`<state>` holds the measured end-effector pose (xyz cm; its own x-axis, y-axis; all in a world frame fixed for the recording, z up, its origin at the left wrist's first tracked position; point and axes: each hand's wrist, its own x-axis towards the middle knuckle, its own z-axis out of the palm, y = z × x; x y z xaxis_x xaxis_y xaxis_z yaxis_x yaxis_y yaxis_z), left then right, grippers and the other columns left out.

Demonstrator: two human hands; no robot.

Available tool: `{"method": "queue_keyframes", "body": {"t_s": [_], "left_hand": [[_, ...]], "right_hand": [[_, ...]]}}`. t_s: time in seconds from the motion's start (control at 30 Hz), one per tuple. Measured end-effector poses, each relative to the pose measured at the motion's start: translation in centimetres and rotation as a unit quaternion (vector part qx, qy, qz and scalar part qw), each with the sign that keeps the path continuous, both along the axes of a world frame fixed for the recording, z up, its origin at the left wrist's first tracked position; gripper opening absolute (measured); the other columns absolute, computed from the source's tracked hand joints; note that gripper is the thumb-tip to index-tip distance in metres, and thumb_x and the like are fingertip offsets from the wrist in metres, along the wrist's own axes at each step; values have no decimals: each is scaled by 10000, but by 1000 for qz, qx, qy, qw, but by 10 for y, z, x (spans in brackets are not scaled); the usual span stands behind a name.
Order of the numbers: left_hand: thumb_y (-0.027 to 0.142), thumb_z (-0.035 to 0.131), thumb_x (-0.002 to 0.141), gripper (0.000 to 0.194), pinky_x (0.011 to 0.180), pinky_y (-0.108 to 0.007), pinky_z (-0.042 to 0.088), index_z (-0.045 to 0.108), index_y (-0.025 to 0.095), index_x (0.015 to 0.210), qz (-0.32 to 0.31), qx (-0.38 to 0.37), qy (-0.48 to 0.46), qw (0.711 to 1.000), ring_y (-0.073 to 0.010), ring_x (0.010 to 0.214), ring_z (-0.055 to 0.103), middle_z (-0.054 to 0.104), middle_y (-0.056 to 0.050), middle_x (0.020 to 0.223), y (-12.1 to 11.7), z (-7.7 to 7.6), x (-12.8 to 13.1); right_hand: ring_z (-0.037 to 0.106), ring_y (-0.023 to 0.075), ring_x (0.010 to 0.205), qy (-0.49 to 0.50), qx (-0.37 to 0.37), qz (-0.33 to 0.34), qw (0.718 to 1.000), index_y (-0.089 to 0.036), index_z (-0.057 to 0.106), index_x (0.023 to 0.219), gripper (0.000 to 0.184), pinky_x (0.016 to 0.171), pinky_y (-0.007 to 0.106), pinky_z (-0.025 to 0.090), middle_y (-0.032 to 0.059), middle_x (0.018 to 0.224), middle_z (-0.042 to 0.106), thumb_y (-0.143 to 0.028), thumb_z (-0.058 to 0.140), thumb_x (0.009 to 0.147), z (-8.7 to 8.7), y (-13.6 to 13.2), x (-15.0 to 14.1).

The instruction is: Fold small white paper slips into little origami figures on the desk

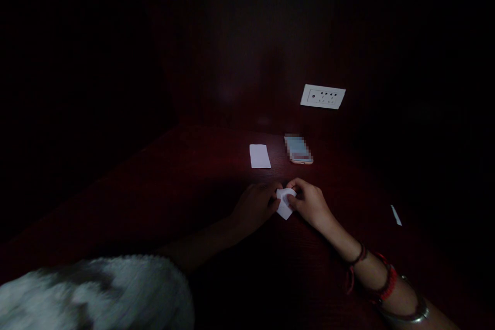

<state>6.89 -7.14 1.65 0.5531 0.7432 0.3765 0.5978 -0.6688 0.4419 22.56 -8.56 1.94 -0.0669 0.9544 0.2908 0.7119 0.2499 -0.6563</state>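
Observation:
A small folded piece of white paper (285,210) is held between both hands above the dark red table. My left hand (258,205) pinches its left edge, though shadow hides much of the fingers. On the other side, my right hand (308,201) grips the paper's right edge, thumb on top and the index finger curled at the upper corner. Beyond the hands lies a flat white paper rectangle (259,156). A phone (303,161) with a blurred-out screen rests to the right of that rectangle.
The dark red tabletop (162,175) meets a dark back wall, where a white socket panel (323,97) is mounted. A thin white paper strip (396,215) lies at the right. Deep shadow covers both sides.

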Motion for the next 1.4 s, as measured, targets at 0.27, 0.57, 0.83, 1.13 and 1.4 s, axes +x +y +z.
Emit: {"method": "queue_keyframes", "body": {"t_s": [0.27,0.57,0.83,1.13,1.4], "left_hand": [[198,486,728,157,700,-278,389,475,208,885,1,-15,1,1000,-146,757,512,543,7,827,0,-4,-3],[201,527,706,164,685,-267,389,496,207,866,-5,-23,-10,1000,-144,753,509,546,8,822,-1,-8,-4],[300,525,719,151,647,-250,395,496,197,827,-3,-65,-92,994,-126,719,506,546,20,809,-3,-4,-4],[210,523,715,94,586,-215,409,503,171,798,9,-86,-180,980,-105,693,501,513,4,804,3,-8,-3],[180,480,760,30,674,-239,403,506,173,772,-14,-6,-172,985,-106,731,504,535,15,795,1,-1,-2]], "right_hand": [[484,102,624,-1,11,22,1000,-173,529,622,118,603,214,372,-10,668,534,-89,447,611,2,-1,3],[524,94,528,178,-163,73,968,-149,531,672,107,516,219,427,2,634,554,-254,517,655,-2,2,11],[512,83,562,216,-110,42,969,-146,530,750,168,543,205,431,-2,697,534,-120,549,585,0,0,7],[529,111,682,139,19,76,987,-165,527,751,111,619,226,436,13,742,556,-119,494,655,-2,-3,-3],[514,118,676,62,80,79,992,-171,573,761,90,615,227,419,29,745,552,-185,496,716,11,-10,-5]]}}
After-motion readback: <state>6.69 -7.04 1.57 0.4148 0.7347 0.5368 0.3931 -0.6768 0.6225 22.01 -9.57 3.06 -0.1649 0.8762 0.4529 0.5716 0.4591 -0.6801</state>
